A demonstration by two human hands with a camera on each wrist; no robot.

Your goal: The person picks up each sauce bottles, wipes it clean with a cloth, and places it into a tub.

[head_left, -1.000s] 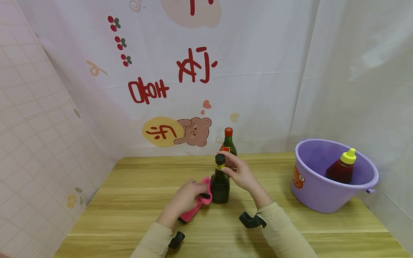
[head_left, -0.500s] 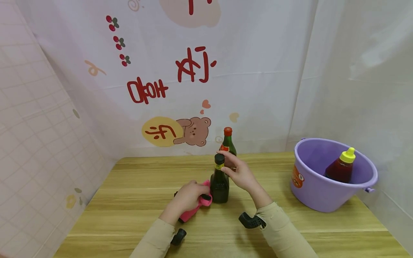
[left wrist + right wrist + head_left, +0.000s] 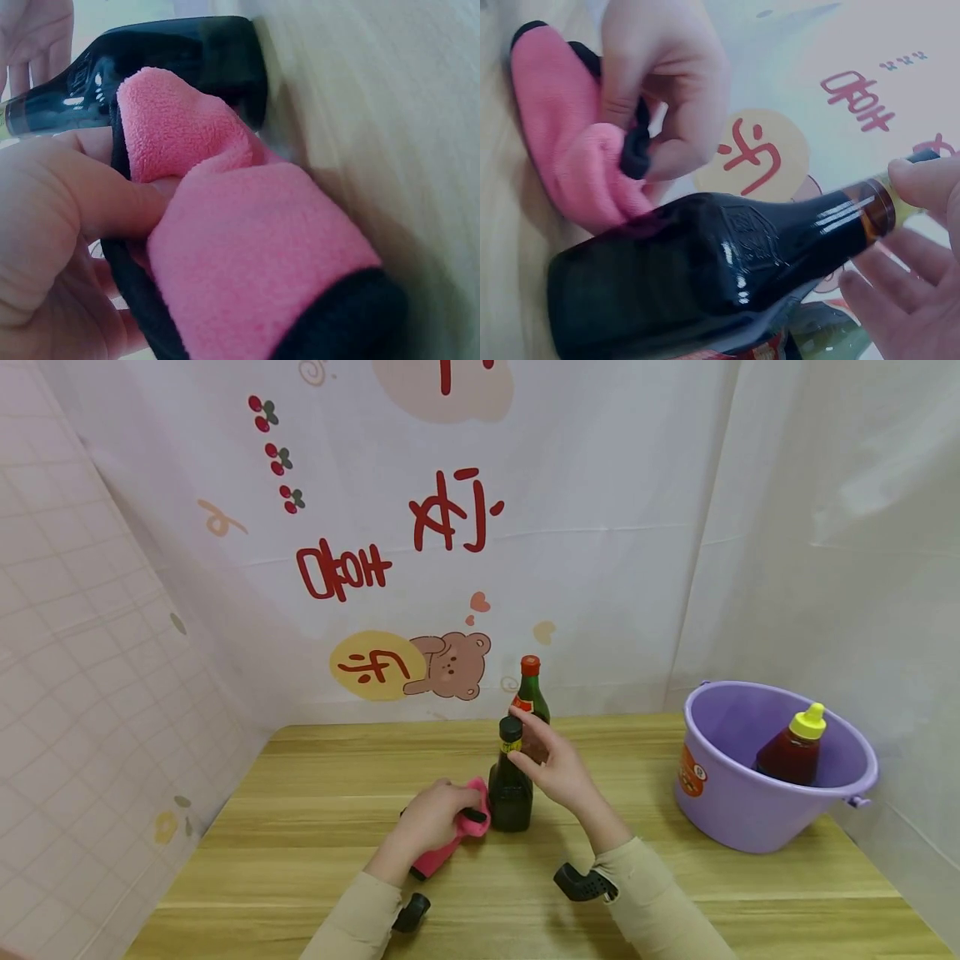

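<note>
My left hand (image 3: pixel 433 817) pinches a pink cloth (image 3: pixel 255 247) with black edging, its thumb pressed into the fabric. The folded end of the cloth lies right against the side of a dark glass bottle (image 3: pixel 511 802), which stands upright on the table. This bottle has a black cap (image 3: pixel 511 729) and a yellow neck band. My right hand (image 3: pixel 558 768) holds its neck, with the thumb across the front in the right wrist view and the other fingers spread behind. Just behind stands a green bottle (image 3: pixel 534 693) with a red cap, partly hidden by the dark bottle and my right hand.
On the right of the wooden table (image 3: pixel 337 768) is a purple bucket (image 3: pixel 742 822). Inside it leans a dark red squeeze bottle (image 3: pixel 791 758) with a yellow nozzle cap. A white printed curtain (image 3: pixel 600 568) hangs behind the table's back edge.
My left hand and the cloth shift slightly along the bottle's left side. The thumb and index finger of my right hand spread a little farther apart at the neck. The bottles stay put.
</note>
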